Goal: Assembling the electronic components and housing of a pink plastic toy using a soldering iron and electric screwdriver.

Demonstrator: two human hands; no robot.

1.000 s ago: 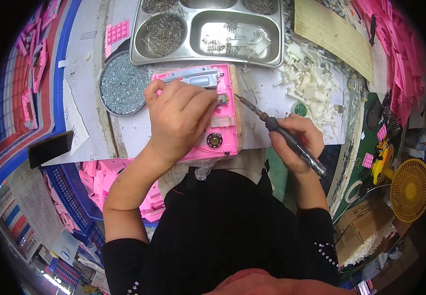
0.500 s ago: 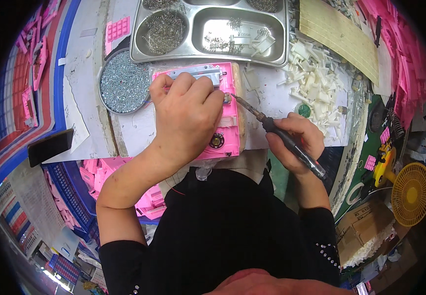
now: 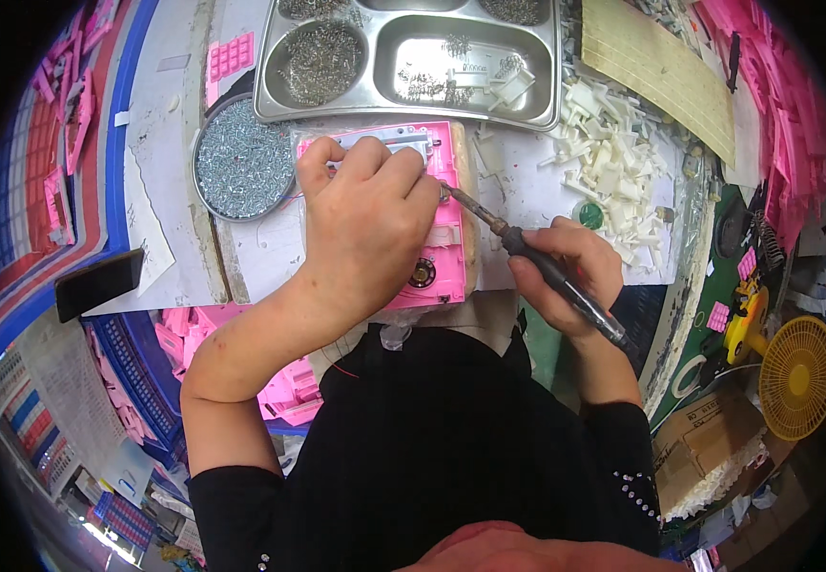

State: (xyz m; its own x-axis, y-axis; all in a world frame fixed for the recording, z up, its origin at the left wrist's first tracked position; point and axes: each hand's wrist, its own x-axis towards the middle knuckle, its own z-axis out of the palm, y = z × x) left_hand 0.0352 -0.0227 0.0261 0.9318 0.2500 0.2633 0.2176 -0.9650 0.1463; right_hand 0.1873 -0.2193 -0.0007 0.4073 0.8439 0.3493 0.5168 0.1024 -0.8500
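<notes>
A pink plastic casing lies on the bench in front of me, partly covered by my left hand. The fingers of that hand are curled together over the casing; what they pinch is hidden. My right hand grips a soldering iron by its dark handle. The iron's tip meets the casing's right side at a small metal part, close to my left fingers. A grey metal strip runs along the casing's far side. Nearer to me a round black speaker-like disc sits in it.
Behind the casing stands a compartmented steel tray with small springs. To its left is a round dish of screws. White plastic parts are heaped at right. A phone lies at left; a yellow fan stands far right.
My right hand and the soldering iron have shifted slightly left and away from me, bringing the tip against the metal part. My left hand has moved a little to the right.
</notes>
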